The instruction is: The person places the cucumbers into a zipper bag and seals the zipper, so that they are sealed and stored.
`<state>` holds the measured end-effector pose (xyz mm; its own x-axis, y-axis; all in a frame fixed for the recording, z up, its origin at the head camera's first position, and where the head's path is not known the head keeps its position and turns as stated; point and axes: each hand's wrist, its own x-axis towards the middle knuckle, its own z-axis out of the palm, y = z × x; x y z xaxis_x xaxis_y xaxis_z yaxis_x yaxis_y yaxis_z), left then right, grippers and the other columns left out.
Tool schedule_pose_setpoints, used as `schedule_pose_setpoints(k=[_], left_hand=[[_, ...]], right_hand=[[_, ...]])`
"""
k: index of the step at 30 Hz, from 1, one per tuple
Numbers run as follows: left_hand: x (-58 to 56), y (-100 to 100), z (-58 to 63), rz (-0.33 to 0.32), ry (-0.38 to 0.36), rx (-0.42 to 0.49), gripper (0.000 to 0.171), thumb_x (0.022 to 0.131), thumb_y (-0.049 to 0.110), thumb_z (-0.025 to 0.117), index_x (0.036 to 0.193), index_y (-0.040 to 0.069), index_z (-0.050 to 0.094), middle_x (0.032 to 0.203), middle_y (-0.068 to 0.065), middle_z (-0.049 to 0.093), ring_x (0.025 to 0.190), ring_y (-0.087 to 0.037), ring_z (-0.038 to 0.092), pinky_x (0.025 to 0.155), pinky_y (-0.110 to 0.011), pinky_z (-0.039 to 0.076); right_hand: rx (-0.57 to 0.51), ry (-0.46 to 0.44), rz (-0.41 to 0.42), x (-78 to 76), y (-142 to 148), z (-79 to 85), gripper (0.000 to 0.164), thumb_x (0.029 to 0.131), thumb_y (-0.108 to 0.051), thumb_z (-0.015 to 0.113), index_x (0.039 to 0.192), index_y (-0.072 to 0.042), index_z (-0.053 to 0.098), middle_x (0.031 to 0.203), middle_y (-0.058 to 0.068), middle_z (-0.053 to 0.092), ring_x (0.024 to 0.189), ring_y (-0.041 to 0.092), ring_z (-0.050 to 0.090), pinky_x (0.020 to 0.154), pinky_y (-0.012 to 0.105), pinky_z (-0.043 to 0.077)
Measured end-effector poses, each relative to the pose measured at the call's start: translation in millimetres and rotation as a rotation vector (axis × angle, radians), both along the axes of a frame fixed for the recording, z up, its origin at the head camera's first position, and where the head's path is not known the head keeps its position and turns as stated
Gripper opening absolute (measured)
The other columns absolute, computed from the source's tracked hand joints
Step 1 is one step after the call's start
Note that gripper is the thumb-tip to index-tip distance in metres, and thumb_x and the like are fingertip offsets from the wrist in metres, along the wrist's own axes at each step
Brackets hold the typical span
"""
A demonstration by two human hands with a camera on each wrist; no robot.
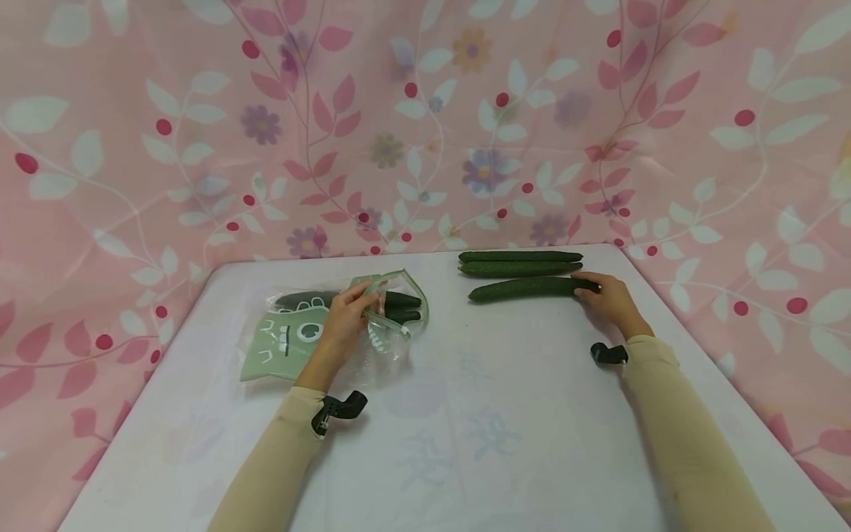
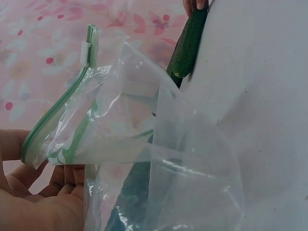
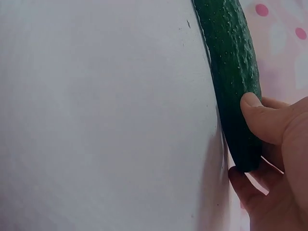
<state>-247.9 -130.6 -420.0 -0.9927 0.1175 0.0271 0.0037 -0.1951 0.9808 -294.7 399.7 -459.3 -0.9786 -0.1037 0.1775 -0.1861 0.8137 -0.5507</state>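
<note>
My left hand (image 1: 345,319) pinches the rim of a clear zip bag (image 1: 269,355) with a green cartoon print and a green zip edge. The bag's mouth gapes toward the right, and cucumbers (image 1: 402,300) lie inside it, partly hidden by the hand and the print. At the right, my right hand (image 1: 608,297) grips the near end of a dark green cucumber (image 1: 525,289), thumb on one side and fingers on the other. In the right wrist view that cucumber (image 3: 231,62) runs up from the hand, close over the white table. The slider (image 2: 85,54) shows on the zip strip.
Two more cucumbers (image 1: 518,269) lie side by side just behind the held one, near the table's back edge. A white cloth covers the table (image 1: 505,428). Pink floral fabric (image 1: 425,133) hangs behind and along the sides.
</note>
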Motion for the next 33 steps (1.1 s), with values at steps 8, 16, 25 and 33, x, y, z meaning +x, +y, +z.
schedule_pose_setpoints(k=[8, 16, 25, 33], left_hand=[[0.4, 0.8, 1.6, -0.002, 0.002, 0.005, 0.039, 0.108, 0.012, 0.057, 0.145, 0.0, 0.058, 0.094, -0.006, 0.069, 0.076, -0.014, 0.063, 0.059, -0.022, 0.038], [2.0, 1.3, 3.7, 0.008, 0.003, -0.032, 0.04, 0.107, 0.012, 0.059, 0.146, -0.001, 0.058, 0.1, -0.012, 0.069, 0.076, -0.015, 0.062, 0.062, -0.024, 0.044], [0.9, -0.4, 2.8, -0.022, 0.031, -0.056, 0.035, 0.106, 0.012, 0.061, 0.138, -0.003, 0.063, 0.086, -0.004, 0.063, 0.077, -0.015, 0.061, 0.062, -0.026, 0.046], [1.6, 0.1, 3.7, -0.008, 0.044, -0.053, 0.035, 0.105, 0.01, 0.063, 0.137, -0.005, 0.064, 0.082, -0.004, 0.061, 0.075, -0.015, 0.061, 0.063, -0.025, 0.049]], right_hand=[[-0.019, -0.067, 0.009, -1.5, 5.6, 0.1, 0.047, 0.102, -0.011, 0.068, 0.147, -0.002, 0.057, 0.149, 0.034, 0.046, 0.14, 0.056, 0.035, 0.11, 0.07, 0.027], [-0.025, -0.008, 0.022, 10.4, 11.1, -4.3, 0.038, 0.101, -0.011, 0.068, 0.138, -0.001, 0.065, 0.139, 0.032, 0.057, 0.132, 0.053, 0.046, 0.109, 0.068, 0.03], [-0.102, 0.055, -0.032, 33.2, -1.9, -8.0, 0.035, 0.103, -0.014, 0.067, 0.135, 0.0, 0.066, 0.134, 0.032, 0.06, 0.127, 0.049, 0.051, 0.107, 0.068, 0.033], [-0.159, 0.083, -0.066, 33.9, -5.4, -16.9, 0.034, 0.102, -0.012, 0.069, 0.134, -0.001, 0.068, 0.133, 0.029, 0.062, 0.125, 0.044, 0.053, 0.106, 0.065, 0.035]])
